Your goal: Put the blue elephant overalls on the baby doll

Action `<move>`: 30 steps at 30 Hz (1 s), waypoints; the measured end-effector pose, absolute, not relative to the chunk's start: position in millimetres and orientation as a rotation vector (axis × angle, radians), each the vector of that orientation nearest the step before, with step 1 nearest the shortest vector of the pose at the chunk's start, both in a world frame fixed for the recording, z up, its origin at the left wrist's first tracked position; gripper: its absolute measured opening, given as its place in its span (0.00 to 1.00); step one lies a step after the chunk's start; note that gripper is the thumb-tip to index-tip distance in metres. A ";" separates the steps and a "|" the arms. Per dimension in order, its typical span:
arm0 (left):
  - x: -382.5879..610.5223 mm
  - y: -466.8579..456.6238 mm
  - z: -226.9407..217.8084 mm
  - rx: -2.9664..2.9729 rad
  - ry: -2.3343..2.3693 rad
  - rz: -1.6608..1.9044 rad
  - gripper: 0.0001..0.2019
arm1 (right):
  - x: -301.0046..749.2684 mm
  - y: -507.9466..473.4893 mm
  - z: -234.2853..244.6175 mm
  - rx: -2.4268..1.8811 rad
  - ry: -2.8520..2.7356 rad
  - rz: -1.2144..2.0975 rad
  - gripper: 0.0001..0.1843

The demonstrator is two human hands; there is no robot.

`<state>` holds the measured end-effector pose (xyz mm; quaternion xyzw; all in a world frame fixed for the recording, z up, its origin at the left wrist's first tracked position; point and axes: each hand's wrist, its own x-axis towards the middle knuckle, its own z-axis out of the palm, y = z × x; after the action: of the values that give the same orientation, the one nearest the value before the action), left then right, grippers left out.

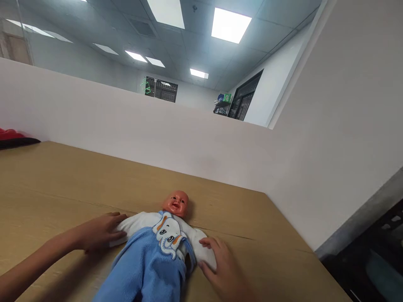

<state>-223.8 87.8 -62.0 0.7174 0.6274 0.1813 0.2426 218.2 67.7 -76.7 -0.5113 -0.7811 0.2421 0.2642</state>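
Observation:
A baby doll (177,204) lies face up on the tan table, with its head toward the wall. It wears a white long-sleeved top and light blue overalls (141,260) with an elephant face (169,235) on the chest. My left hand (102,230) grips the end of the white sleeve (138,222) on the left, thumb and fingers around the cloth. On the other side, my right hand (223,266) has its thumb and fingers around the opposite sleeve (201,247). The lower legs of the overalls run out of view at the bottom.
The tan table (78,176) meets a low white wall (141,126) at the back and another wall (340,126) on the right. Red and black cloth (15,140) lies at the far left. A dark area with objects (378,251) shows past the table's right edge.

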 end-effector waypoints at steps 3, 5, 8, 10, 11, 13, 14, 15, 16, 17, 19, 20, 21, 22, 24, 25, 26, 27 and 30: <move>-210.1 89.1 -55.9 2.158 1.607 0.484 0.27 | 246.8 61.0 -96.7 -1.468 -2.115 0.507 0.31; -181.0 87.4 -43.3 2.240 1.567 0.631 0.25 | 260.1 63.2 -106.9 -1.485 -2.121 0.556 0.34; -114.8 84.4 -21.9 2.427 1.327 0.708 0.18 | 268.3 72.5 -110.8 -1.422 -2.060 0.775 0.35; -71.4 85.3 -14.2 2.628 1.244 0.501 0.14 | 267.5 79.3 -104.3 -1.332 -1.954 0.927 0.35; -54.1 87.0 -13.3 2.738 1.239 0.384 0.15 | 266.1 82.3 -98.8 -1.285 -1.888 0.976 0.34; -32.2 91.9 -15.5 2.837 1.208 0.276 0.13 | 262.6 87.0 -85.2 -1.229 -1.781 0.995 0.34; -27.4 94.8 -17.6 2.871 1.183 0.254 0.12 | 260.6 89.0 -78.3 -1.221 -1.753 0.972 0.34; -26.1 97.6 -19.7 2.895 1.149 0.249 0.09 | 258.3 91.0 -71.8 -1.228 -1.760 0.937 0.34; -27.3 100.2 -21.4 2.919 1.099 0.240 0.06 | 255.4 92.9 -66.1 -1.239 -1.785 0.889 0.34; -30.0 102.5 -22.8 2.953 1.027 0.239 0.03 | 251.7 94.9 -61.4 -1.241 -1.816 0.851 0.33; -37.2 105.6 -24.8 3.089 0.820 0.297 0.02 | 240.6 98.6 -54.4 -1.243 -1.827 0.817 0.33; -40.4 106.3 -25.5 3.181 0.698 0.369 0.03 | 232.9 99.8 -51.7 -1.247 -1.815 0.823 0.32; -43.0 106.5 -25.9 3.273 0.574 0.470 0.04 | 224.0 100.4 -49.2 -1.256 -1.810 0.826 0.32; -45.0 106.2 -26.1 3.350 0.460 0.596 0.06 | 213.9 100.0 -46.7 -1.262 -1.805 0.822 0.31; -47.6 105.2 -25.7 3.417 0.296 0.837 0.13 | 192.8 96.7 -41.7 -1.244 -1.819 0.826 0.27; -48.8 104.9 -25.2 3.417 0.246 0.938 0.15 | 182.8 93.9 -39.8 -1.215 -1.821 0.850 0.24; -50.0 105.0 -24.8 3.415 0.220 1.024 0.17 | 174.1 90.7 -38.6 -1.175 -1.820 0.893 0.20; -51.6 105.5 -24.6 3.408 0.228 1.093 0.18 | 167.0 87.5 -38.6 -1.130 -1.820 0.945 0.14; -57.0 109.3 -25.7 3.304 0.385 1.183 0.18 | 155.1 80.7 -47.6 -1.004 -1.757 1.139 0.24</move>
<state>-57.0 109.3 -25.7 0.9182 0.1069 0.3289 -0.1932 155.1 80.7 -47.6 -0.3967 -0.6939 0.4501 0.3983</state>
